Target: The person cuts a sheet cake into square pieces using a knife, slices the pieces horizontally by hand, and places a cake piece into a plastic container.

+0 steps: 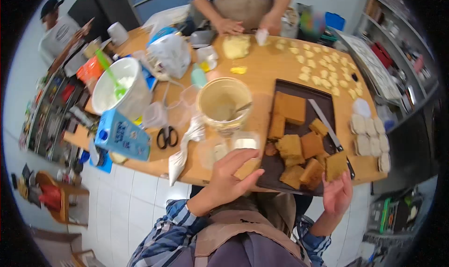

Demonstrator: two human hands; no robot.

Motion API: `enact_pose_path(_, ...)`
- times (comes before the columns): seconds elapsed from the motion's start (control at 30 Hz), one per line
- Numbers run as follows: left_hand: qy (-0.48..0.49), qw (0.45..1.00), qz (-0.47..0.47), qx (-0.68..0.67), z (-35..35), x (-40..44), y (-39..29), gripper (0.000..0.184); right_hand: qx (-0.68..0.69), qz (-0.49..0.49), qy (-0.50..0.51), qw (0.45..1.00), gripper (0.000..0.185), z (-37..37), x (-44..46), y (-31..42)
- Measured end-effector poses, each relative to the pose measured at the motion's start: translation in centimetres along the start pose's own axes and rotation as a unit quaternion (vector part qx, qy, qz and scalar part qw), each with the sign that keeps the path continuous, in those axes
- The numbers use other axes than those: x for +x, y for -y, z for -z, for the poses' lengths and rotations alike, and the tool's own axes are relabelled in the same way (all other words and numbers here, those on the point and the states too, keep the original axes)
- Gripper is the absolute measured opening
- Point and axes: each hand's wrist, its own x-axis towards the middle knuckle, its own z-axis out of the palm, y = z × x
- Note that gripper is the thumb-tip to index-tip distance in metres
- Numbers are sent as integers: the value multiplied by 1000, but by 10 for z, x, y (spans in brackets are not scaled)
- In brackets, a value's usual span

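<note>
My right hand grips a square piece of brown sponge cake at the front right corner of a dark baking tray. On the tray lie a larger cake block and several cut pieces. A long knife rests along the tray's right side, its black handle partly behind the held piece. My left hand hovers by the table's front edge, thumb and fingers apart. Just beyond its fingers is a small clear container with something white.
A cream-coloured tub, scissors, a filled piping bag, a blue carton and a white bucket stand left. Opposite, a person's hands work by dough. Small dough pieces and wrapped white stacks lie right.
</note>
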Motion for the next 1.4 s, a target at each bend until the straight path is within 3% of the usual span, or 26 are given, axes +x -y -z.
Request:
enact_pose_path(0.2,-115,979,106,130,60,-54,27,53,-11,-32,46,998,36,-8,3,-11)
enact_pose_path(0.23,-89,977,146,129,66,-60,30,69,-8,-40,40,998,37,-10,3,-13)
enact_pose_path(0.43,-41,973,169,154,60,-66,59,108,-29,-73,44,996,41,-27,-1,-24)
enact_pose_path(0.53,-48,978,192,68,45,-66,81,118,-46,-81,32,995,43,-32,-6,-30)
enact_pose_path(0.7,-36,974,218,44,41,-53,86,117,-75,-97,-19,992,50,-57,-7,-40)
enact_pose_path(0.97,-35,976,210,45,43,-53,88,112,-129,-172,11,977,46,-99,10,-79)
enact_pose_path(1.1,-13,978,205,22,49,-57,81,113,-163,-251,74,951,44,-102,21,-94)
enact_pose_path(1.23,12,984,176,39,55,-64,78,112,-268,-272,141,913,45,-117,29,-110)
enact_pose_path(1.4,11,983,185,7,56,-69,80,118,-303,-278,222,884,46,-135,36,-135)
